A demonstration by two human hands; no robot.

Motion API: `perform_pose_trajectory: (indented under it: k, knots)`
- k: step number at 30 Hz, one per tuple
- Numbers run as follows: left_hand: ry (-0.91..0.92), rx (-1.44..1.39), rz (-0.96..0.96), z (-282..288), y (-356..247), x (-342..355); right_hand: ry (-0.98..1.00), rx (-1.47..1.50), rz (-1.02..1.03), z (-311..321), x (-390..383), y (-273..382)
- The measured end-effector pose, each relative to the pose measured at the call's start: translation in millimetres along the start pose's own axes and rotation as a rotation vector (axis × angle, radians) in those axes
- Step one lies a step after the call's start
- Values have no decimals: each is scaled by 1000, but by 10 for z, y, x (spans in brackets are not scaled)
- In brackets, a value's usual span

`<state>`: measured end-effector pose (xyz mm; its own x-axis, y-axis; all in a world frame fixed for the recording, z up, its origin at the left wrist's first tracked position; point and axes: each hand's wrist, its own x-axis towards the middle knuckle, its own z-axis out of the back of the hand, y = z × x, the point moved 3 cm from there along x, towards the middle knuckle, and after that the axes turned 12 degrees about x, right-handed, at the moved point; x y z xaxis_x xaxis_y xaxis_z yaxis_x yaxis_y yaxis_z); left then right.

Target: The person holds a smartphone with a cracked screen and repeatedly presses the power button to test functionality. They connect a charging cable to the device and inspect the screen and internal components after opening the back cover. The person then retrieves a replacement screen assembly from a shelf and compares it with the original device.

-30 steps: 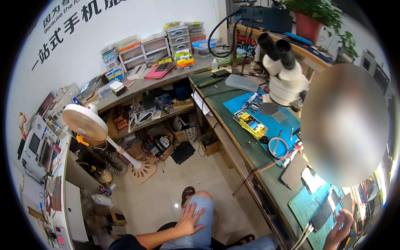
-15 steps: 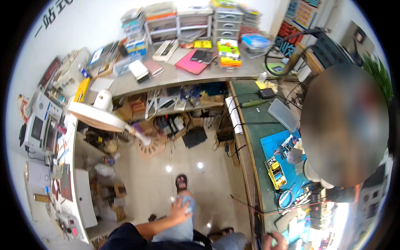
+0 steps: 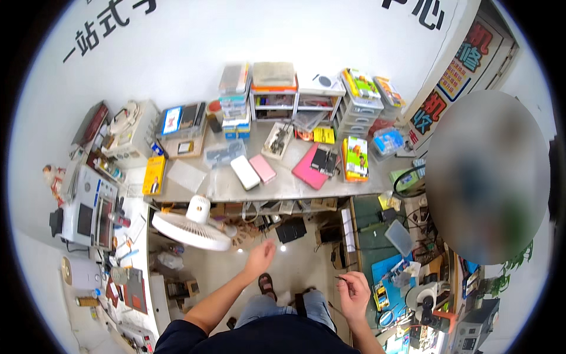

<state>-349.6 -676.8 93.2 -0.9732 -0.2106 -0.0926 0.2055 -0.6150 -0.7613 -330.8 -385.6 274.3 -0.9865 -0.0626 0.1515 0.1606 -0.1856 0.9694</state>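
My left hand is raised in front of my legs, below the white fan. Its fingers look curled together, with nothing visible in them. On the other side, my right hand is beside the green-topped workbench. Thumb and fingers pinch a small, thin dark piece, too small to name exactly. Nearest to this hand on the bench are a yellow-framed circuit board and a blue work mat. A microscope stands farther right.
A metal counter runs across the front, carrying a white box, a pink box, a pink folder and stacked drawers. The left bench holds a boxy machine. A blurred oval hides the right side.
My view has tilted up, and I now appear upright. My left hand has left my knee and risen. My right hand has come away from the bench edge, holding the dark piece.
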Motion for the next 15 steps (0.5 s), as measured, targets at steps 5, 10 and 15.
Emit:
perform_pose_trajectory:
  k: [5,10,15]
  knots:
    - [-109,-616,171,527,-370,1708,3,-3,32,-71,880,-30]
    - [-258,-1085,257,1059,-620,3019,40,-8,68,-113,1822,-236]
    - [-238,-1281,269,1504,-741,4223,90,20,109,-143,2645,-303]
